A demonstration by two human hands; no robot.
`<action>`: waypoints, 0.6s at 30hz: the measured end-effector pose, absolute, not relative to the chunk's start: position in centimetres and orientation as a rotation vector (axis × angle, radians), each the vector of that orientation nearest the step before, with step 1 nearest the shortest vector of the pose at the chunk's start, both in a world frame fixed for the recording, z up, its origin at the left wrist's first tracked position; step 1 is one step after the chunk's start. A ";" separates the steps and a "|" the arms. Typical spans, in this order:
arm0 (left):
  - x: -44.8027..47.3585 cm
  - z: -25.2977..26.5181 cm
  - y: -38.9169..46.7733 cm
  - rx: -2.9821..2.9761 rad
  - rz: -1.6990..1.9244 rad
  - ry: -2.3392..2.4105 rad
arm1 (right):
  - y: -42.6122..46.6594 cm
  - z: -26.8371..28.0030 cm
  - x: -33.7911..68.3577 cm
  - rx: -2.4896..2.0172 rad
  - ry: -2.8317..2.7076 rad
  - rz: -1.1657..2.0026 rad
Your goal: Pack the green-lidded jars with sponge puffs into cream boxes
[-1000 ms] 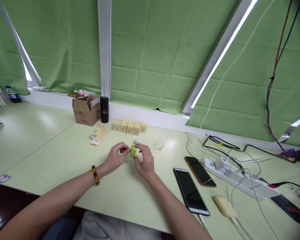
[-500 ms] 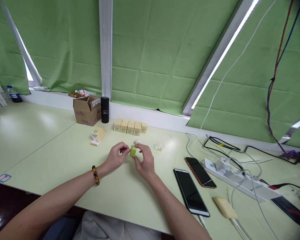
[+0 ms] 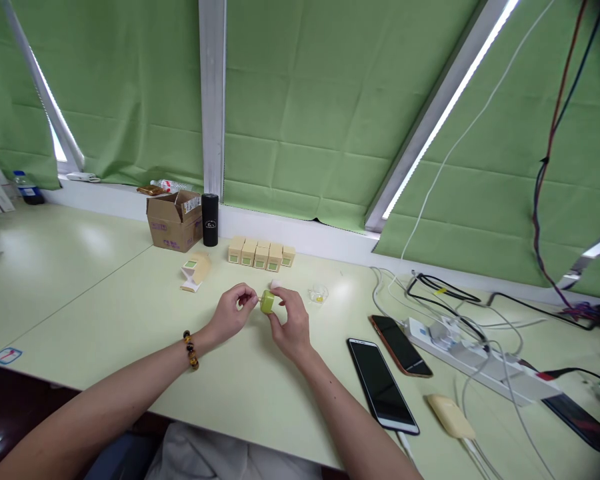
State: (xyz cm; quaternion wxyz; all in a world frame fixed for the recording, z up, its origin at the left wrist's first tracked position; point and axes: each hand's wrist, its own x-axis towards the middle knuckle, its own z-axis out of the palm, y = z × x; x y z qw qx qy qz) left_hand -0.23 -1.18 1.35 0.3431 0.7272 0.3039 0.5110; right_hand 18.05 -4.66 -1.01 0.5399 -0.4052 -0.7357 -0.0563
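My right hand [image 3: 291, 325] holds a small green rounded block [image 3: 267, 302] between thumb and fingertips, above the table. Close by on its left, my left hand [image 3: 236, 311] is closed in a pinch. Something thin and pale shows between those fingertips and the block, too small to name. A small whitish piece [image 3: 275, 285] is just behind the block, near the right fingertips. Farther right, a clear plastic tray [image 3: 319, 293] with a bit of yellow in it rests on the table. An opened small carton [image 3: 196, 270] lies beyond my left hand.
Several small tan boxes [image 3: 261, 255] stand in a row at the back. Left of them are a black tumbler [image 3: 210, 220] and a cardboard box [image 3: 174, 223]. Two phones [image 3: 383, 385], a yellow case [image 3: 451, 416] and a power strip [image 3: 473, 360] with cables lie right.
My left fingertips and the green block are slightly farther apart, with the thin pale piece now showing between them. At the far left edge, part of another person's hand has come further into view.
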 end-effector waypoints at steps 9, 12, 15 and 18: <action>-0.5 1.4 -0.8 1.851 1.351 0.799 | -4.6 -1.0 18.2 -0.976 -1.736 -0.128; -0.5 1.3 -0.7 1.839 1.339 0.800 | -4.8 -0.9 18.0 -0.964 -1.729 -0.084; -0.5 1.0 -0.5 1.794 1.324 0.795 | -4.9 -0.8 17.8 -0.929 -1.713 -0.026; -0.5 0.7 0.0 1.738 1.303 0.799 | -5.0 -0.8 17.6 -0.888 -1.692 0.016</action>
